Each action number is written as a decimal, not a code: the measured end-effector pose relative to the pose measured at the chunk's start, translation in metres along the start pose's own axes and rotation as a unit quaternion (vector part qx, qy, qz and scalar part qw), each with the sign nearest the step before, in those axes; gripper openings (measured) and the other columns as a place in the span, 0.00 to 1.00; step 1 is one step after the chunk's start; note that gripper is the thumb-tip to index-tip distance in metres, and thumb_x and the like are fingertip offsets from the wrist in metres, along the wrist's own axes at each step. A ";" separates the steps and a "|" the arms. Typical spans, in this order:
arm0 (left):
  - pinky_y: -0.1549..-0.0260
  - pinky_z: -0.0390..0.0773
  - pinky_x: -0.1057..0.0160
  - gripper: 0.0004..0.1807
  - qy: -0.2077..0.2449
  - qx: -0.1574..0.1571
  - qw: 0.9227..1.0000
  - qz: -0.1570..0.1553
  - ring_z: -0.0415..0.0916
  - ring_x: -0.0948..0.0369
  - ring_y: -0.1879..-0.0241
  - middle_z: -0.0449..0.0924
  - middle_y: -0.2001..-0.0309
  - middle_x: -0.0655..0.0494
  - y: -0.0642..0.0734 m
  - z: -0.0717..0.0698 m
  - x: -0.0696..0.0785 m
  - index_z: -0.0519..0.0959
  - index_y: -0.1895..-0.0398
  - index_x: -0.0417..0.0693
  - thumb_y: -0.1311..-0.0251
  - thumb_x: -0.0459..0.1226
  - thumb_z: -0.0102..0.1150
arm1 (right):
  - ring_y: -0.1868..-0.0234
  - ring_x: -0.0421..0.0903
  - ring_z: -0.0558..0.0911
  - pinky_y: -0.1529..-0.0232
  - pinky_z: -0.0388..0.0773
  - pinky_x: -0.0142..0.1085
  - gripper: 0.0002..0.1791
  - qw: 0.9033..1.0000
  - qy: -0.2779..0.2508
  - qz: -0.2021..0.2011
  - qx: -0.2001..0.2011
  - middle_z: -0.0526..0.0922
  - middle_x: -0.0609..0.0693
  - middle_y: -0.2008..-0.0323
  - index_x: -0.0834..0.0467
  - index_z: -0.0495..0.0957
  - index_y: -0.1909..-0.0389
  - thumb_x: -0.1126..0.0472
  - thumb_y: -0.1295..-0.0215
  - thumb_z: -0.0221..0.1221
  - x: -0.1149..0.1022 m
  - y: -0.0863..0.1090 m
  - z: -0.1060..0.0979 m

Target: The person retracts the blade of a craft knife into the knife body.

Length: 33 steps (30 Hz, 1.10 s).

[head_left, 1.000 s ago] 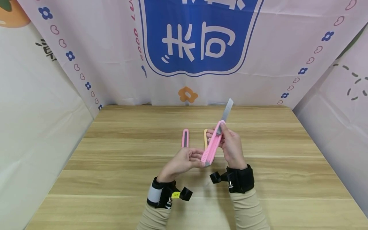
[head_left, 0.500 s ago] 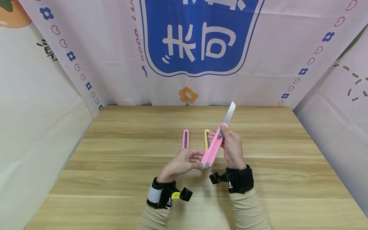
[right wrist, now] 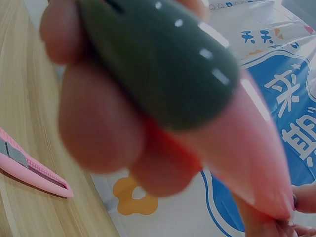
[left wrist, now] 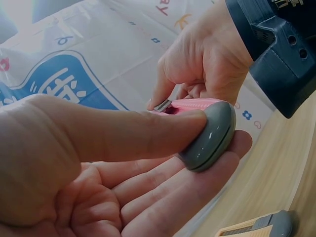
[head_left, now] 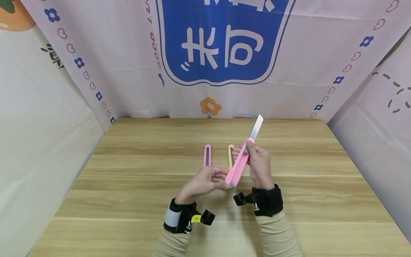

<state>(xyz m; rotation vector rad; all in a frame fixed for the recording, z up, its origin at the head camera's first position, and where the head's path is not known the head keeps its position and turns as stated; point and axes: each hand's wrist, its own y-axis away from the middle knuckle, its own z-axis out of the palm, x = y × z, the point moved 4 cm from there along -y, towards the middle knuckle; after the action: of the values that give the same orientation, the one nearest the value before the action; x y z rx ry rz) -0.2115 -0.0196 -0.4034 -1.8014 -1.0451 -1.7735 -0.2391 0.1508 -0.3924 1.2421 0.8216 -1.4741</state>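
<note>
Both hands hold a pink utility knife (head_left: 236, 172) above the table, tilted up to the right with its long blade (head_left: 257, 127) out of the tip. My left hand (head_left: 203, 181) pinches its rear end; the left wrist view shows the thumb on top of the grey end cap (left wrist: 213, 140) and fingers beneath. Near the front, my right hand (head_left: 260, 166) grips the body, thumb at the grey slider. In the right wrist view the end cap (right wrist: 163, 69) looms close, with left fingers behind it. Behind the hands lie another pink utility knife (head_left: 207, 154) and a yellow utility knife (head_left: 230, 157).
The wooden table (head_left: 135, 200) stretches to both sides and toward the person. A white printed cloth (head_left: 128, 85) hangs along its far edge, with more cloth at the left and right. Each wrist wears a black strap with a small camera (head_left: 207, 217).
The knife's blade end has dropped slightly and shifted a little right along with the right thumb, then stays nearly still. Slightly more of the yellow utility knife shows. The left hand barely moves.
</note>
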 end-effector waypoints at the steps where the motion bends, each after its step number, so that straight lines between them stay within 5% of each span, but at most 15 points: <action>1: 0.53 0.84 0.66 0.23 0.000 0.000 1.000 0.000 0.83 0.61 0.56 0.81 0.50 0.33 0.000 0.000 0.000 0.72 0.41 0.29 0.42 0.25 0.58 | 0.70 0.40 0.89 0.62 0.86 0.34 0.23 1.000 -0.001 0.000 0.001 0.84 0.70 0.60 0.74 0.78 0.57 0.53 0.28 0.52 0.000 0.000 0.000; 15: 0.53 0.84 0.67 0.23 0.004 0.013 1.000 -0.003 0.83 0.63 0.57 0.82 0.51 0.33 -0.001 0.000 0.000 0.72 0.42 0.29 0.42 0.26 0.59 | 0.67 0.38 0.89 0.56 0.86 0.34 0.24 0.999 -0.021 0.019 -0.031 0.90 0.47 0.70 0.74 0.74 0.50 0.53 0.27 0.50 0.000 0.000 0.003; 27: 0.54 0.84 0.68 0.22 0.003 0.026 1.000 -0.007 0.82 0.65 0.59 0.82 0.52 0.34 -0.003 0.000 -0.003 0.73 0.43 0.31 0.42 0.26 0.59 | 0.67 0.41 0.89 0.58 0.87 0.37 0.25 0.998 -0.040 0.034 -0.029 0.90 0.54 0.68 0.69 0.77 0.59 0.47 0.28 0.50 0.001 0.003 0.005; 33: 0.55 0.84 0.67 0.22 -0.001 0.022 1.000 -0.007 0.82 0.65 0.59 0.82 0.52 0.34 -0.004 0.001 -0.003 0.74 0.43 0.31 0.43 0.26 0.59 | 0.69 0.40 0.89 0.60 0.87 0.35 0.26 0.999 -0.019 0.023 -0.017 0.90 0.48 0.74 0.72 0.76 0.55 0.49 0.28 0.51 0.001 0.002 0.003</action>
<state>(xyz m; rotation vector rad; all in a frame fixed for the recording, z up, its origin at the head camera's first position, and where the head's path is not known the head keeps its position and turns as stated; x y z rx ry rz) -0.2135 -0.0175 -0.4070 -1.7739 -1.0912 -1.7442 -0.2380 0.1475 -0.3923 1.1964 0.7847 -1.4368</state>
